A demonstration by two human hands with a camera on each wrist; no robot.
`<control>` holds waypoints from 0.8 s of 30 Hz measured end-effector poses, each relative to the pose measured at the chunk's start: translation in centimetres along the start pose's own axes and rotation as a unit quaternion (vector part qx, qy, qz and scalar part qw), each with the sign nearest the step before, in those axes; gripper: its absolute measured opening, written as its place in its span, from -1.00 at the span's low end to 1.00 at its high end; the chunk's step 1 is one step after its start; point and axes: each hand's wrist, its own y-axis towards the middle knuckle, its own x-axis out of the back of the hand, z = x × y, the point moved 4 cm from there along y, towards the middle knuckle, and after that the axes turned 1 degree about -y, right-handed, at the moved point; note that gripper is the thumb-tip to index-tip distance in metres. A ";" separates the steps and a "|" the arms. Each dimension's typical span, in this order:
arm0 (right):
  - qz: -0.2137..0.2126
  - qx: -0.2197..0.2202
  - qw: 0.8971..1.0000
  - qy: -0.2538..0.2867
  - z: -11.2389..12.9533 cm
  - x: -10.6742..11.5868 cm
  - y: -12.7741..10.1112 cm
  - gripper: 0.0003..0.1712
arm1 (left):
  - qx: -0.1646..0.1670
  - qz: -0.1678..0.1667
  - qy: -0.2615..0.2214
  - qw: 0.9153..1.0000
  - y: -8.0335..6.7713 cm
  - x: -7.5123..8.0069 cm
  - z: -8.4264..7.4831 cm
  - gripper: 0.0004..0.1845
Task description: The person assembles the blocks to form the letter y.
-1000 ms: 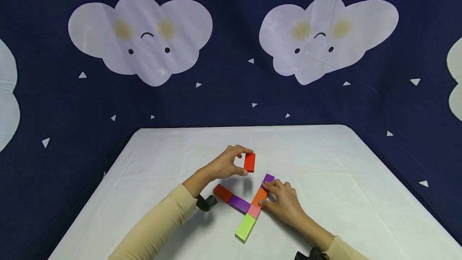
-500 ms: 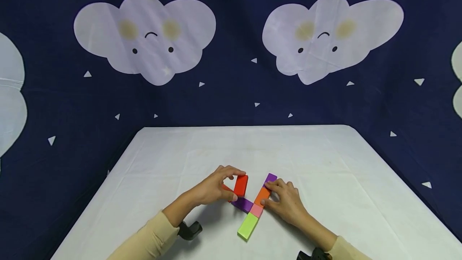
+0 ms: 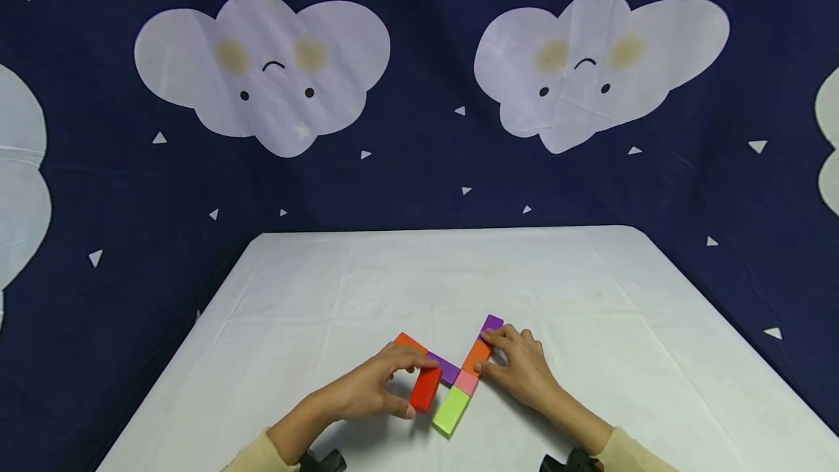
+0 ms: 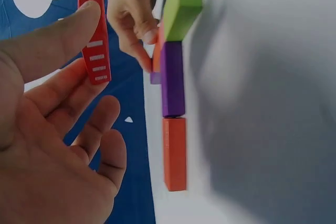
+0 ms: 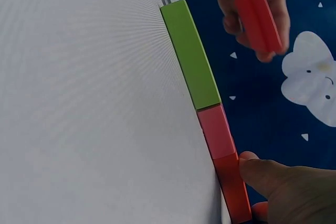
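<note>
My left hand (image 3: 416,387) pinches a red block (image 3: 427,390) between thumb and fingers, held on edge just left of the green block (image 3: 451,411). The left wrist view shows white stripes on the red block (image 4: 94,40). Flat on the white table (image 3: 590,290), a green, a pink (image 3: 466,382), an orange (image 3: 473,357) and a purple block (image 3: 492,323) form one line. Another purple block (image 3: 444,368) and an orange-red block (image 3: 409,341) branch off to the left. My right hand (image 3: 486,352) pinches the orange block, thumb (image 5: 262,174) against its side.
A dark blue backdrop (image 3: 419,166) with white cloud faces hangs behind the table and down both sides. The table's far edge runs across the middle of the head view. Black wrist mounts show at the bottom edge.
My left hand carried the red block from above the far side of the layout down and toward me, to beside the green block. My right hand stayed on the orange block.
</note>
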 end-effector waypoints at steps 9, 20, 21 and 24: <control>0.005 -0.004 1.000 0.003 -0.1 0.0 0.0 -0.41 | -0.040 0.054 0.018 0.998 -2.0 -1.5 0.8 -0.36; -0.001 -0.003 1.000 0.003 -0.1 0.0 0.0 -0.41 | -0.049 0.113 -0.022 0.992 -3.3 -2.7 1.2 -0.40; -0.001 -0.004 1.000 0.004 -0.2 0.0 0.0 -0.41 | -0.044 0.116 -0.024 0.992 -3.4 -2.9 1.2 -0.40; -0.001 -0.004 1.000 0.003 -0.2 0.0 0.0 -0.41 | -0.037 0.122 -0.019 0.992 -3.6 -3.2 1.2 -0.41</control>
